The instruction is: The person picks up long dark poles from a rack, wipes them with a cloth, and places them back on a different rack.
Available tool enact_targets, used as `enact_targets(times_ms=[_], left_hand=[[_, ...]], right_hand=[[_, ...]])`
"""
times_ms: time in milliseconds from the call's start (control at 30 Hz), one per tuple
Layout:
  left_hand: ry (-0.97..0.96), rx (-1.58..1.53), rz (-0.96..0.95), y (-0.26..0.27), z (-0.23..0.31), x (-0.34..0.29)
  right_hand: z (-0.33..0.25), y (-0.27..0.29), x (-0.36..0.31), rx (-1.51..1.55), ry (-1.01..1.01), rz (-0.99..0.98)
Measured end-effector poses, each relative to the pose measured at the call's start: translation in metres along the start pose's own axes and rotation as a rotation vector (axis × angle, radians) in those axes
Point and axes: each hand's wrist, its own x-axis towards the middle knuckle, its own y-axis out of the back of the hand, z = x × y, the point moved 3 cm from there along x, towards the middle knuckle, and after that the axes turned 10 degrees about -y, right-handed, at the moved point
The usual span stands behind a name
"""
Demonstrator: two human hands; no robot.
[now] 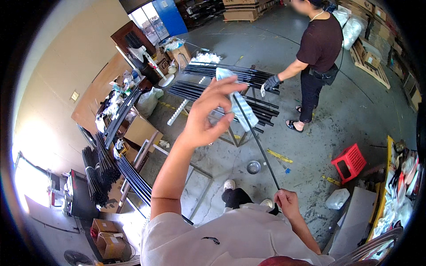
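Observation:
My left hand (213, 111) is raised in front of me, its fingers stretched and apart, with a gap between thumb and forefinger. Just behind those fingers a light blue striped cloth (245, 114) hangs against a thin black rod (262, 150); whether the hand touches the cloth is hard to tell. The rod slants down toward me, its upper end hidden at the fingers and cloth. Low at my right side, my right hand (287, 201) is closed around the rod's near end.
Black tubes (226, 94) lie in rows on a rack ahead. Beside it stands a co-worker (320, 44) with a gloved hand (270, 83) at the tubes. A metal bowl (253, 167) and red stool (349, 163) are on the floor. More tubes (135, 181) lie at left.

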Motion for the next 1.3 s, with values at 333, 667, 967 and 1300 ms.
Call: enact_targets(times_ms=[333,667,967,1300], left_hand=[[-0.015,-0.719,0.170,-0.033,0.070,-0.004],[-0.512,-1.430,0.512,-0.080,0.126,0.023],[-0.602,-1.309,0.216,-0.071,0.132,0.039],[-0.356,-1.414,0.279,-0.071,0.135,0.030]], right_hand=[[0.004,0.007,0.008,0.033,-0.031,0.031],[-0.002,0.006,0.014,-0.035,0.019,0.105],[-0.013,0.018,0.011,-0.045,0.002,0.094],[0.008,0.022,0.016,-0.066,-0.003,0.147]])
